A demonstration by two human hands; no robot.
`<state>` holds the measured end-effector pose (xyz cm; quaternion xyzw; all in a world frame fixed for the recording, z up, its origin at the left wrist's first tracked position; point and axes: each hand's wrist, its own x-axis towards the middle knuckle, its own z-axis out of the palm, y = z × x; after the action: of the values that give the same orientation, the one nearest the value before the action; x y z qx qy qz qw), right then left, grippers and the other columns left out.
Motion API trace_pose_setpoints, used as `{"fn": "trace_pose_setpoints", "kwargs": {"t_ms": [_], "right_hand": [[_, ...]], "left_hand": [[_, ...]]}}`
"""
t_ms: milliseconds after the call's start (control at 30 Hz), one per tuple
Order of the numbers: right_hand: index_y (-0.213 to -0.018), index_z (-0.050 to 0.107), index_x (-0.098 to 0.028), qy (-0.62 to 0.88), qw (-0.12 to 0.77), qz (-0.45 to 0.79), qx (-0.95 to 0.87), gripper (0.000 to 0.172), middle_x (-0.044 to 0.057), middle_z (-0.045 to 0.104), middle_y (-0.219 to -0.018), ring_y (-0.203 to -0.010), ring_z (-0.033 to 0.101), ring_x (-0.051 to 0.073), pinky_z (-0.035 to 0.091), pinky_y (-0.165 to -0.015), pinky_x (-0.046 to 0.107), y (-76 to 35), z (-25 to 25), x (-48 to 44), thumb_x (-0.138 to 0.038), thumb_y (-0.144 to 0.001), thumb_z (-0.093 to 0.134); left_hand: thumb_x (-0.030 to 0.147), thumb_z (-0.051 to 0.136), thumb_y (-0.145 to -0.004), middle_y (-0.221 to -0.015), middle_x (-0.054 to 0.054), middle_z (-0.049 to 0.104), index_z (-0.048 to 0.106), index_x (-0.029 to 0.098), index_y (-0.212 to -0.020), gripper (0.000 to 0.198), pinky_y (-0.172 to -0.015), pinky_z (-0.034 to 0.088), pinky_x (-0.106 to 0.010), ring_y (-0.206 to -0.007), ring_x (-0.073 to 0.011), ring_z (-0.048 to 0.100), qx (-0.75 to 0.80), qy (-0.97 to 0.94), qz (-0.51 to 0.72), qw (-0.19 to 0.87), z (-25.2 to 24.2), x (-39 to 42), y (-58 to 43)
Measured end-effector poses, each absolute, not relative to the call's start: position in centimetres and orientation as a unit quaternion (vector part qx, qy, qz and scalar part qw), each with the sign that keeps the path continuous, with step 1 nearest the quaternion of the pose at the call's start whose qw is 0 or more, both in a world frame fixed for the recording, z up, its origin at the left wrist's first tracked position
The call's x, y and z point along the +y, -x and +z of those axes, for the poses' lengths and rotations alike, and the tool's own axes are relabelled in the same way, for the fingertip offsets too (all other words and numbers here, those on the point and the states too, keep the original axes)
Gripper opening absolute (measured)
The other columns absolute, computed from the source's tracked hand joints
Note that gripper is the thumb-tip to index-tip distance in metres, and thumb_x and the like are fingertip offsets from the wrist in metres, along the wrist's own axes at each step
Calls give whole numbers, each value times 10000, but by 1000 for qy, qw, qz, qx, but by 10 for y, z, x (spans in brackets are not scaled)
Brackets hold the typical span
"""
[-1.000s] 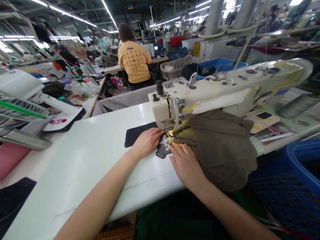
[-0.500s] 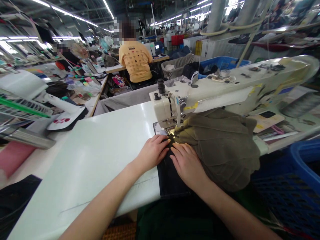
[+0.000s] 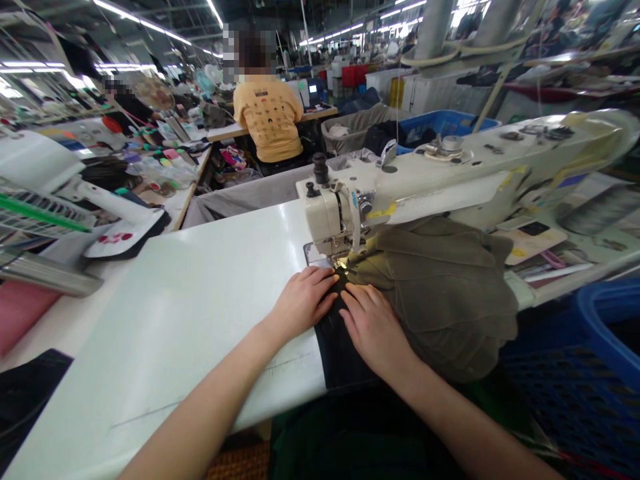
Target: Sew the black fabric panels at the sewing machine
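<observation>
A white sewing machine (image 3: 325, 210) stands on the table, its lit needle area just beyond my fingertips. Under my hands lies a strip of black fabric (image 3: 343, 357), running from the presser foot toward my lap. My left hand (image 3: 303, 300) rests along its left side, fingers laid on the cloth close to the foot. On the right side my right hand (image 3: 375, 323) lies palm down, fingers extended and pressing the cloth. A bunched olive-brown sheer fabric (image 3: 450, 293) is heaped to the right, beneath the machine arm. The exact contact at the needle is too small to make out.
The white tabletop (image 3: 210, 293) spreads to the left. A blue plastic basket (image 3: 565, 373) stands at the right. A white lamp-like fixture (image 3: 115, 207) is on the left. Ahead, a person in a yellow shirt (image 3: 267, 120) sits facing away, near a blue bin (image 3: 450, 123).
The view has shifted slightly. The black fabric's near left corner sits a little farther right against the table edge. Both hands stay almost in the same place on the cloth.
</observation>
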<state>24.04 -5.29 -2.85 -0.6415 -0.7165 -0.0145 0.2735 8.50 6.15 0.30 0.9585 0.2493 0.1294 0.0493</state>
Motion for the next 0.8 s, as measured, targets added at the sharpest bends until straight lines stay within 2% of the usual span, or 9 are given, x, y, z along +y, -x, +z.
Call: {"fn": "trace_pose_setpoints", "kwargs": {"t_ms": [167, 500, 600, 800], "right_hand": [[-1210, 643, -153, 641, 272, -18, -718, 268, 132, 653, -1285, -1181, 567, 282, 451, -1085, 500, -239, -27, -53, -178, -979, 510], [-1257, 630, -119, 643, 261, -20, -720, 309, 148, 645, -1319, -1201, 572, 284, 456, -1094, 494, -239, -27, -54, -183, -977, 516], [-1245, 643, -87, 633, 257, -25, -729, 315, 164, 647, -1321, -1210, 581, 292, 465, -1095, 480, -243, -28, -66, -190, -975, 521], [-1269, 644, -95, 594, 265, -23, -759, 333, 148, 674, -1293, -1191, 609, 276, 474, -1102, 478, -252, -29, -87, -182, -978, 506]], "left_hand": [[283, 534, -981, -1274, -134, 651, 658, 181, -1253, 316, -942, 553, -460, -1129, -275, 603, 243, -960, 126, 49, 4, 63, -84], [276, 533, -980, -1310, -128, 640, 641, 182, -1277, 330, -948, 541, -459, -1165, -282, 589, 251, -961, 109, 29, 5, 65, -84], [248, 516, -982, -1366, -124, 620, 627, 179, -1297, 342, -939, 542, -475, -1201, -294, 583, 252, -963, 94, 17, 7, 49, -81], [242, 515, -974, -1399, -127, 610, 605, 140, -1313, 365, -1028, 526, -455, -1269, -291, 574, 202, -975, 82, 46, 7, 6, -75]]}}
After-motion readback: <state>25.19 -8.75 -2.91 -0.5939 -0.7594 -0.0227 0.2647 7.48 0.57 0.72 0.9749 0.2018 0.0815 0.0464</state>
